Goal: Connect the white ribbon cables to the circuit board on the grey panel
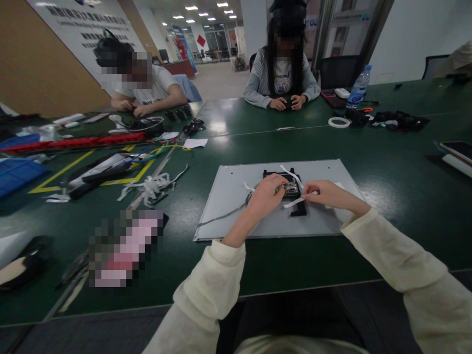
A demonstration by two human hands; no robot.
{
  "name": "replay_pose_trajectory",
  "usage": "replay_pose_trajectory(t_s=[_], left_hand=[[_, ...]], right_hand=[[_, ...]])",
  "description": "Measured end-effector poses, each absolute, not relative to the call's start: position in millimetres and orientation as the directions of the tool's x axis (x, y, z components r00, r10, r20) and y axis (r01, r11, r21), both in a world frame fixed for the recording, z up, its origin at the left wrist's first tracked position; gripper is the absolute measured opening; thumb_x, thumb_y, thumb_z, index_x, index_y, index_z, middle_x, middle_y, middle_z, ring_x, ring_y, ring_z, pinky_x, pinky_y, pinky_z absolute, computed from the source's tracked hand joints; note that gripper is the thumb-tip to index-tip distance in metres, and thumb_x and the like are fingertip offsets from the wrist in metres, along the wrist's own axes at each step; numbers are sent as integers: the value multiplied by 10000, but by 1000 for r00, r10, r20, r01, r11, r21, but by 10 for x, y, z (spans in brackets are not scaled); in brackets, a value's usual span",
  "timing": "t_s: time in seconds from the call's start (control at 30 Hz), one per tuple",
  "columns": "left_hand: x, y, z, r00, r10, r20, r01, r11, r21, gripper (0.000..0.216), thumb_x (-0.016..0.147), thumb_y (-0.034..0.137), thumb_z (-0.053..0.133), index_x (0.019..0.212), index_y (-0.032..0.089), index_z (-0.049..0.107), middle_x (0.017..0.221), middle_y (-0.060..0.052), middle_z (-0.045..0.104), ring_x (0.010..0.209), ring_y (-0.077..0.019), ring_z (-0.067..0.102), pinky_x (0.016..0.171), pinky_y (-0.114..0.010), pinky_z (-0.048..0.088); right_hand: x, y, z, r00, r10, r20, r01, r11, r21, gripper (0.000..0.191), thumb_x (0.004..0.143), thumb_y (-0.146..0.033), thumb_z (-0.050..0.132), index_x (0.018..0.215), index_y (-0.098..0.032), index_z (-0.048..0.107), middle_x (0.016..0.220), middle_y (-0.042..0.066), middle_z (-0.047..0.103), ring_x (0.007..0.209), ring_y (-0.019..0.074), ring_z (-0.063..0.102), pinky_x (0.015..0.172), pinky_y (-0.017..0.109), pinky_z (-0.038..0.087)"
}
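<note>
A pale grey panel (232, 196) lies on the table in front of me, with a black bracket (299, 209) on it. A small green circuit board (292, 187) sits in the middle of the bracket. My left hand (266, 194) curls over the board's left side, fingers gripping its edge; the palm hides part of the bracket. At the board's right side, my right hand (321, 191) is closed in a pinch on a white strip of tape (294, 202). Another white strip (289, 172) runs up from the board. Grey cables (224, 215) trail left from beneath my left hand.
A tangle of white strips (153, 188) and a phone (127, 250) lie to the left. Further off are a blue bin (20, 174), a tape roll (339, 122) and a water bottle (359, 87). Two people (282, 73) sit across the table.
</note>
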State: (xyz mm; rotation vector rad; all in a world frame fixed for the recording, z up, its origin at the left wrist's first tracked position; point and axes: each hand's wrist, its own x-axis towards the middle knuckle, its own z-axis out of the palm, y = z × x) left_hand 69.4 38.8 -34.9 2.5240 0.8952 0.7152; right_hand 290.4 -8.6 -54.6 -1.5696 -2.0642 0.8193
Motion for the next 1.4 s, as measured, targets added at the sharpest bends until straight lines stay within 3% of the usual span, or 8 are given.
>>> replay_pose_trajectory(t_s=[0.1,0.27,0.37,0.47,0.63,1.03,1.4], left_hand=[[706,354,-336,678,661,322,463,-724,511,251,877,121,422,1024,164,621,1090,-71,641,1077,-181,569,977,-341,438],[747,247,-281,734,620,277,335,-686,646,263,912,253,455,1129,183,586,1153,-71,636,1048,-177,585,873,-307,472],[755,213,-271,743,632,220,294,-603,742,249,918,314,442,961,170,640,889,-33,678,808,-139,617,705,-247,468],[747,212,-295,734,663,147,308,-519,798,262,892,317,465,790,158,647,626,16,601,585,-98,547,592,-216,415],[746,205,-406,718,695,33,340,-392,855,264,851,329,492,716,151,633,557,30,565,449,-66,452,488,-195,341],[798,140,-490,633,774,14,510,-430,745,292,854,318,478,652,154,612,551,7,603,498,-97,508,523,-206,350],[796,100,-437,622,782,33,588,-495,639,249,843,283,494,724,147,666,641,-27,645,609,-137,564,582,-229,378]], right_hand=[[2872,-113,-499,-253,967,-33,638,141,-757,275,813,-461,561,815,-187,589,620,-18,608,543,115,530,550,246,382],[2796,-159,-367,-240,970,38,419,139,-897,320,775,-498,607,821,-182,580,671,-14,606,641,128,574,648,275,434],[2768,-177,-308,-218,974,55,345,130,-930,331,768,-504,616,814,-179,577,697,-16,595,642,116,561,650,271,433],[2791,-180,-308,-246,969,18,369,110,-923,319,774,-490,614,797,-174,583,671,-19,590,628,106,550,627,253,417],[2898,-173,-373,-317,934,-164,477,8,-879,286,786,-440,605,865,-165,620,634,-15,609,555,97,530,538,228,368],[2972,-146,-409,-282,921,-270,623,-38,-781,243,782,-388,584,850,-161,639,656,11,668,508,91,510,502,226,354],[2915,-189,-330,-266,912,-313,680,-53,-731,262,779,-399,574,832,-153,650,671,22,679,549,100,544,561,232,391]])
